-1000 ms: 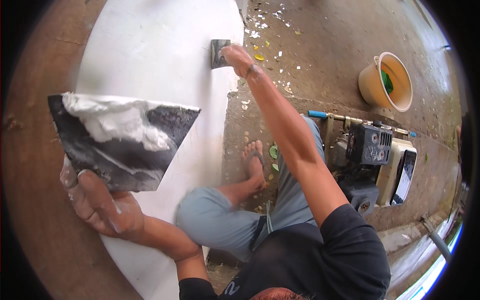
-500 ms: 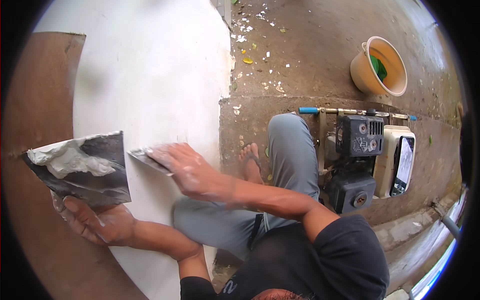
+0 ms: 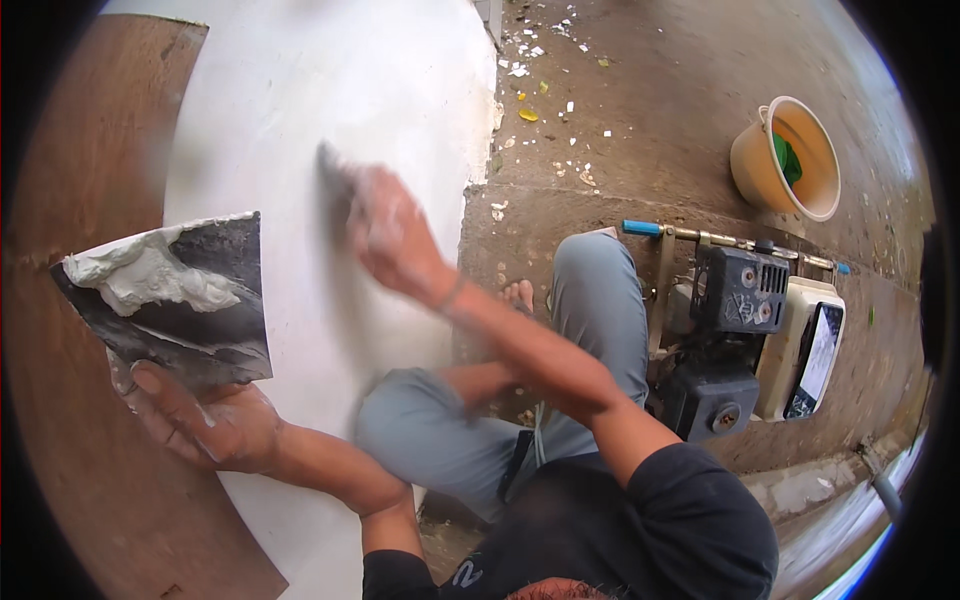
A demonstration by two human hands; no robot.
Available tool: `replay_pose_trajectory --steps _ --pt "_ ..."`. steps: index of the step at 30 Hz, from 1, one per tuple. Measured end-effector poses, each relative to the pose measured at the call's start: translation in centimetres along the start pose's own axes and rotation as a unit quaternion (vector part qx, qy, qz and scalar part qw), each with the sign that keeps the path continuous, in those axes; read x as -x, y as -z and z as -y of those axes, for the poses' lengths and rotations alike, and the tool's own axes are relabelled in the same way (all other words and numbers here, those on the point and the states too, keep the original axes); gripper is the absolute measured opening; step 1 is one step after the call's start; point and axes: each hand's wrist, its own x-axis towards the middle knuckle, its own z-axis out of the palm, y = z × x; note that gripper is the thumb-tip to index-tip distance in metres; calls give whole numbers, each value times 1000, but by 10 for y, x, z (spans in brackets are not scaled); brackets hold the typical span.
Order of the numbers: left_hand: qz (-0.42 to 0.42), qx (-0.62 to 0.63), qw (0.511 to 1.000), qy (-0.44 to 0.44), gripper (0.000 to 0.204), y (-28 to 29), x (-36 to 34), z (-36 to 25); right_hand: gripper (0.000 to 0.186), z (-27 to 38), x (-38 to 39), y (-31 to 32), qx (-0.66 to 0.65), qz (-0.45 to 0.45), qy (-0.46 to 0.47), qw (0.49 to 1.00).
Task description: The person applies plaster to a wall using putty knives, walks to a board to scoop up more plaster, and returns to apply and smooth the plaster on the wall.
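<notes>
My left hand [image 3: 215, 430] grips the lower edge of a thin, dark, flat putty plate [image 3: 225, 330], its thumb bent along the front. A thick heap of white putty [image 3: 140, 278] sticks to the plate's upper part. To the right of it, my right hand [image 3: 390, 230], smeared with white, is closed round a putty scraper [image 3: 332, 172]. Motion blurs the scraper and the fingers, and most of its grip is hidden. The scraper is over a smooth white surface [image 3: 330, 70]; I cannot tell whether its edge touches.
A brown sheet [image 3: 90, 470] borders the white surface on the left. To my right stand a machine with black housings [image 3: 740, 290] and a phone [image 3: 815, 360] on a beige part. Farther off is a cream bucket [image 3: 748, 165] holding something green. White chips [image 3: 518, 70] litter the floor.
My right hand has swung upward and away with the scraper, from beside the plate to farther along the white surface. The left hand still holds the plate, slightly higher in view.
</notes>
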Motion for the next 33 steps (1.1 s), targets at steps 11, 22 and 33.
replay_pose_trajectory --steps 11,22,33 --pt "74 -263 928 -253 34 7 1 7 39 -140 52 47 46 10 -260 964" --pt "34 59 996 58 43 -31 7 0 41 -3 110 37 -198 96 -157 963" --pt "342 111 885 295 30 -69 43 24 27 23 -16 183 -250 -47 94 962"
